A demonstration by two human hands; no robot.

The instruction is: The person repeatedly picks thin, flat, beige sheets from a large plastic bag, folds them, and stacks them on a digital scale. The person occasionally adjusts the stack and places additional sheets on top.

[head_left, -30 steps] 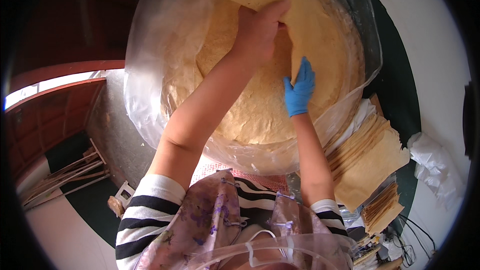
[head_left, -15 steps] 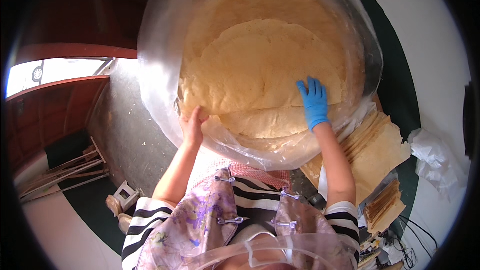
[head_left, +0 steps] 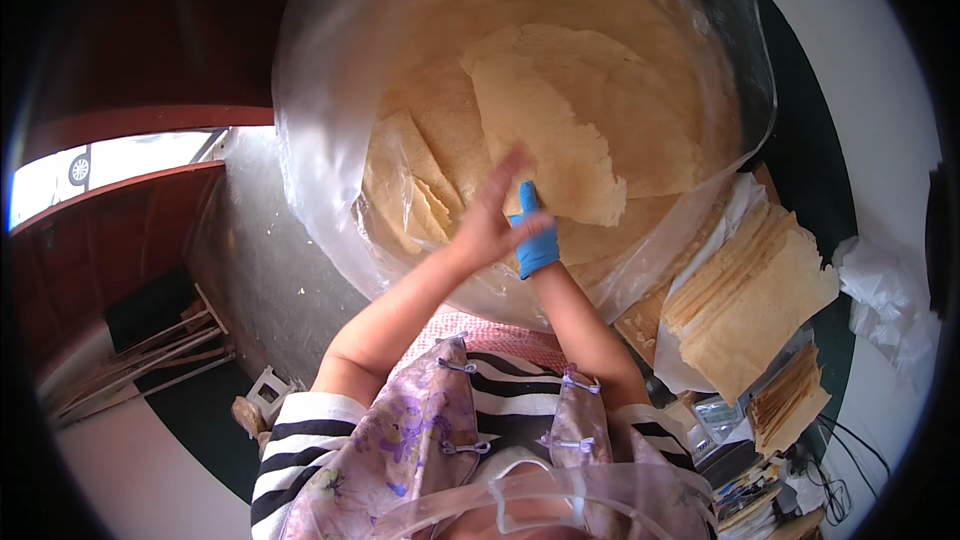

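Note:
A stack of large, thin, round tan flatbreads [head_left: 640, 100] lies inside a big clear plastic bag [head_left: 325, 140]. Across the top of the stack lies a folded flatbread [head_left: 540, 120] with a ragged lower right edge. My bare left hand [head_left: 490, 220] is open over the lower middle of the stack, thumb apart from the fingers, blurred by motion. Just beside and below it is my blue-gloved right hand [head_left: 538, 248], near the folded flatbread's lower edge. One gloved finger points up; the left thumb covers part of the glove, so its grip is hidden.
At the right, folded tan sheets [head_left: 760, 300] lie piled, with a smaller bundle [head_left: 790, 400] below them. A crumpled white plastic bag [head_left: 880, 285] rests beyond. Black cables [head_left: 850, 460] trail at the lower right. A small white stool [head_left: 268, 390] stands on the floor at the left.
The top flatbread, broad and fairly flat before, is now folded into a smaller piece. My left hand has moved right and up; my right hand has moved left, so they meet near the middle.

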